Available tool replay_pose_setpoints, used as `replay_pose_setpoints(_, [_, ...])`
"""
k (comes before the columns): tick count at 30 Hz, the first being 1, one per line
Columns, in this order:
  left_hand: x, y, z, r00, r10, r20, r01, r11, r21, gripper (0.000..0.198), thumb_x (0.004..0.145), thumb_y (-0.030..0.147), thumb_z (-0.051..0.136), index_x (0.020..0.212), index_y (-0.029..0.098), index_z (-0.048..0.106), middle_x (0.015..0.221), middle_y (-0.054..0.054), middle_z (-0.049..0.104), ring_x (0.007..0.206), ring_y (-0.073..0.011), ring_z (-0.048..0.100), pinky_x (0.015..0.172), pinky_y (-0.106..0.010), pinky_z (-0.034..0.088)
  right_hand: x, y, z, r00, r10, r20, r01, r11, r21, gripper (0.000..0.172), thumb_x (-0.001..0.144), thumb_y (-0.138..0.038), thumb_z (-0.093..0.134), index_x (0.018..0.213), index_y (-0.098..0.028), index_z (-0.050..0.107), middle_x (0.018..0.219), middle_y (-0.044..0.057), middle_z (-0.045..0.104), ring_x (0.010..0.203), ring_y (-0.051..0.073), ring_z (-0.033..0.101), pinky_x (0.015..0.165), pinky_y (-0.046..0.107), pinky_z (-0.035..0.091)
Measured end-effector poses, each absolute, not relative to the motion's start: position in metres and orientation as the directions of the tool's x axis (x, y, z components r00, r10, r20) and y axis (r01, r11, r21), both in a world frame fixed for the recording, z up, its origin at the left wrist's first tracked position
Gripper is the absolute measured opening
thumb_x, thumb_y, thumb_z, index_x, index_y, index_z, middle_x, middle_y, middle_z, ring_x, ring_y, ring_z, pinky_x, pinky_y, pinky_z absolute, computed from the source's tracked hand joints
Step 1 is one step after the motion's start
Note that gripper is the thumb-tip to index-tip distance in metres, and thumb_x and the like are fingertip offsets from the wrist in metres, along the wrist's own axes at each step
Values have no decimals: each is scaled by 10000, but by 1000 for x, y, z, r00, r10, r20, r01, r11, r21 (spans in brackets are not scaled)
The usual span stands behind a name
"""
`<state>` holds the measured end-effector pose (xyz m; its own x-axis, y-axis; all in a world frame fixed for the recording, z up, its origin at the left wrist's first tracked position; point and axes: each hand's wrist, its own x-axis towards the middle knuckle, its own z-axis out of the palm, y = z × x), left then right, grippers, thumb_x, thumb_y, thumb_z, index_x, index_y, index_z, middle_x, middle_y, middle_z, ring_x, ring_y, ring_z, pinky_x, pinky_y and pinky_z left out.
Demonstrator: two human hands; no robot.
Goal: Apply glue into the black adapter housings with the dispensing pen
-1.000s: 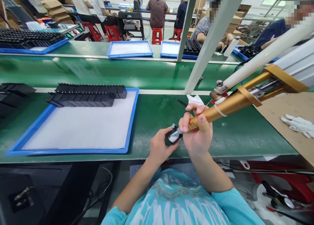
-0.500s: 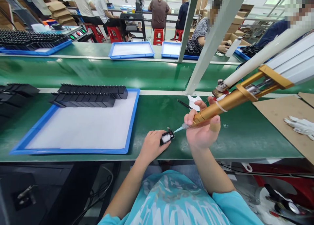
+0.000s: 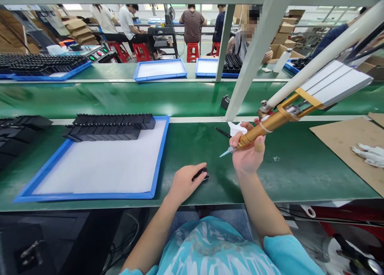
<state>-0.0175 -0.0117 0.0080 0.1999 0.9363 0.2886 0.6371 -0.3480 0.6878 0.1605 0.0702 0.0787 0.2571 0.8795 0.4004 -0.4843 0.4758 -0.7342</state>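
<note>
- Half a second ago the part (image 3: 202,174) showed its white inset. Now the left hand (image 3: 187,181) has come down over it, grip curled shut on it, holding it on the table (image 3: 285,175).
- The right hand (image 3: 249,155) has lifted the gun (image 3: 267,127), grip closed round the barrel. The nozzle (image 3: 224,152) is now clear of the part, at 1 o'clock from it.
- From the left hand, a blue tray (image 3: 90,195) lies at 9 o'clock, a paper scrap (image 3: 237,127) at 1, and cardboard (image 3: 342,147) with gloves (image 3: 369,155) at 3.
- A slanted post (image 3: 249,75) crosses the view behind the gun.
- Count: one gun, one part in hand, one near tray, two rows of black parts (image 3: 111,125) on it.
</note>
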Motion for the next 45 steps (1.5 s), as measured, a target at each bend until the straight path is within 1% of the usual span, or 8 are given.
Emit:
replay_pose_setpoints(8, [-5, -21, -1, 176, 884, 434, 706, -420, 570, 166, 907, 270, 560, 1043, 224, 642, 994, -39, 727, 878, -163, 673, 796, -297, 543, 174, 75, 74, 352, 835, 423, -439, 547, -713, 301, 798, -405, 606, 1076, -309, 543, 1106, 9, 605, 659, 125, 649, 717, 352, 542])
replay_pose_setpoints(14, [3, -20, -10, 157, 856, 493, 722, -440, 534, 147, 903, 222, 563, 1042, 198, 606, 1000, -45, 715, 890, -161, 659, 796, -285, 531, 179, 76, 72, 350, 842, 411, -454, 536, -712, 274, 828, -366, 584, 1092, -305, 540, 1125, 5, 602, 636, 111, 641, 722, 341, 532])
replay_pose_setpoints(20, [-1, -30, -11, 232, 869, 438, 867, -388, 312, 370, 904, 324, 580, 1247, 189, 549, 1130, -84, 692, 955, -208, 662, 801, -322, 512, 180, 76, 70, 369, 841, 396, -418, 531, -737, 300, 812, -410, 587, 1089, -303, 543, 1091, 3, 599, 609, 103, 621, 700, 339, 530])
replay_pose_setpoints(25, [-5, -32, -15, 227, 919, 322, 833, -355, 426, 504, 931, 306, 523, 1410, 212, 395, 1187, -96, 664, 1019, -230, 643, 846, -344, 486, 180, 77, 70, 380, 833, 402, -392, 539, -746, 316, 797, -429, 576, 1084, -306, 533, 1072, 5, 590, 602, 109, 614, 680, 342, 528])
replay_pose_setpoints(29, [-9, -28, -16, 61, 986, 156, 576, -162, 801, 610, 897, 388, 562, 1444, 252, 330, 1118, -79, 668, 957, -234, 653, 841, -356, 495, 180, 78, 69, 397, 826, 400, -365, 542, -757, 343, 793, -442, 569, 1102, -305, 516, 1070, 8, 593, 600, 117, 611, 670, 355, 529])
replay_pose_setpoints(32, [-6, -26, -4, -103, 989, -107, 6, 109, 994, 618, 909, 495, 499, 1447, 267, 297, 926, -43, 660, 717, -177, 656, 662, -306, 523, 181, 80, 68, 404, 816, 413, -363, 558, -746, 341, 797, -413, 574, 1110, -295, 507, 1093, 12, 602, 610, 122, 624, 678, 357, 527])
replay_pose_setpoints(36, [1, -25, 21, -22, 959, -282, -558, 222, 799, 624, 880, 542, 526, 1396, 225, 376, 756, -13, 622, 520, -133, 583, 478, -244, 455, 181, 82, 67, 428, 790, 439, -372, 596, -711, 319, 789, -372, 595, 1079, -275, 504, 1108, 11, 608, 609, 125, 643, 681, 347, 515])
replay_pose_setpoints(45, [-6, -27, 34, 68, 939, -337, -716, 281, 639, 570, 858, 486, 595, 1342, 238, 424, 785, -18, 645, 498, -106, 584, 447, -197, 429, 184, 88, 66, 459, 777, 432, -352, 605, -714, 279, 793, -346, 585, 1042, -250, 503, 1053, 11, 612, 574, 123, 624, 650, 331, 489])
